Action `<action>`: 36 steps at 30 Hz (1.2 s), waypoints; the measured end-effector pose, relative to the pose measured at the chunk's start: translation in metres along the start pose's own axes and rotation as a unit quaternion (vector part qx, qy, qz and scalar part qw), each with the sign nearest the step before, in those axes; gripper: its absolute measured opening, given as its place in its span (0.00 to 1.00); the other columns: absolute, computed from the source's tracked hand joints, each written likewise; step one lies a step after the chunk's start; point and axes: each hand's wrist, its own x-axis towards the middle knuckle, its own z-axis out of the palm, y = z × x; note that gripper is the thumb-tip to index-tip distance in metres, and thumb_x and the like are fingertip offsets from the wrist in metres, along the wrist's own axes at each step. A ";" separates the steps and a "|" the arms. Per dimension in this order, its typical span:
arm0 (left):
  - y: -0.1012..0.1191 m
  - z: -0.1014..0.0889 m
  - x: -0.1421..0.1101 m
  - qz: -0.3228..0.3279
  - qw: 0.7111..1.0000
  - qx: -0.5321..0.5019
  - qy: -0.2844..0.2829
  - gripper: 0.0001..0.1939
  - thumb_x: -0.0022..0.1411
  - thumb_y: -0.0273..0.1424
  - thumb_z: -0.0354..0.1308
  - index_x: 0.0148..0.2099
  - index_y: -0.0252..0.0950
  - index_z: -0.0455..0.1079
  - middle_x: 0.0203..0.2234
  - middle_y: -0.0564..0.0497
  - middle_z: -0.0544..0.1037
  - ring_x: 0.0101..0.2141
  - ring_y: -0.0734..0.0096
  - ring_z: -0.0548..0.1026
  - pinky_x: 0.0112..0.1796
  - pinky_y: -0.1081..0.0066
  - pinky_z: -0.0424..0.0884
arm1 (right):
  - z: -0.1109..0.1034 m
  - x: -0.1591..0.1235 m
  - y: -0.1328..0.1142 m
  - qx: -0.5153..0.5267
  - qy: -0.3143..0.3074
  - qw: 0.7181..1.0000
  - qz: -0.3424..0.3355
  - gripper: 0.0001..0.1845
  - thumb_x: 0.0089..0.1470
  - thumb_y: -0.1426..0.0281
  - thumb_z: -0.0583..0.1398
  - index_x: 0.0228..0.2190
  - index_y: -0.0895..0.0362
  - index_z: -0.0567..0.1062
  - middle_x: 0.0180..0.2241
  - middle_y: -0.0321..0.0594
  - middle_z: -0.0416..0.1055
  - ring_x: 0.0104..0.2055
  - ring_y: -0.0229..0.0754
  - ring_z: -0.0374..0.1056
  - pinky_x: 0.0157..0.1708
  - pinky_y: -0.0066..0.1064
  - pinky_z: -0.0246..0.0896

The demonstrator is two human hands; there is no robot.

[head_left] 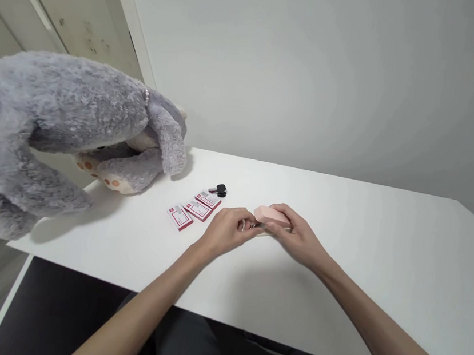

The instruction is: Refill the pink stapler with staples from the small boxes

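In my right hand (pixel 293 234) is a pink, blocky thing that looks like a stapler (pixel 272 215), with a pale strip under its pink top. The thumb and fingers wrap round its right part. My left hand (pixel 230 228) is closed at the other end, thumb and fingers pinched beside a small metallic part; what exactly they grip is partly hidden. Both hands are just above the white table. Left of my left hand lie three small red-and-white boxes (pixel 198 209). Behind them is a small black item with a metal part (pixel 220 189), perhaps a key.
A large grey plush toy (pixel 87 96) leans over the left end of the white table (pixel 360 262). A plain wall (pixel 319 72) rises behind the table. The table's front edge runs close to my lap, and a door frame stands at the back left.
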 end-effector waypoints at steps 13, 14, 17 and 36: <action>0.008 0.000 -0.005 0.108 0.994 0.030 0.014 0.12 0.66 0.40 0.67 0.45 0.39 0.75 0.26 0.57 0.76 0.27 0.72 0.71 0.39 0.67 0.65 | 0.001 0.002 -0.003 0.154 -0.068 0.986 -0.003 0.25 0.67 0.46 0.60 0.54 0.49 0.74 0.57 0.48 0.75 0.58 0.53 0.71 0.54 0.44 0.68; 0.009 0.000 -0.006 0.116 0.992 0.034 0.029 0.09 0.66 0.36 0.65 0.46 0.38 0.74 0.27 0.57 0.76 0.26 0.72 0.70 0.39 0.67 0.66 | 0.001 0.002 -0.003 0.167 -0.068 0.984 0.001 0.25 0.66 0.46 0.61 0.55 0.49 0.74 0.58 0.48 0.74 0.59 0.53 0.71 0.54 0.44 0.68; 0.011 0.001 -0.008 0.176 0.981 0.069 0.051 0.06 0.63 0.26 0.59 0.43 0.38 0.71 0.29 0.55 0.76 0.28 0.71 0.71 0.38 0.67 0.67 | 0.001 0.004 0.000 0.199 -0.069 0.978 0.004 0.25 0.66 0.47 0.62 0.55 0.49 0.74 0.59 0.49 0.74 0.60 0.54 0.70 0.54 0.45 0.69; 0.008 0.002 -0.006 0.250 0.959 0.118 0.061 0.05 0.62 0.22 0.57 0.37 0.38 0.71 0.34 0.50 0.77 0.32 0.68 0.73 0.35 0.68 0.68 | 0.000 0.003 -0.001 0.217 -0.100 0.971 0.011 0.23 0.64 0.49 0.65 0.53 0.48 0.75 0.51 0.46 0.76 0.51 0.51 0.72 0.51 0.44 0.68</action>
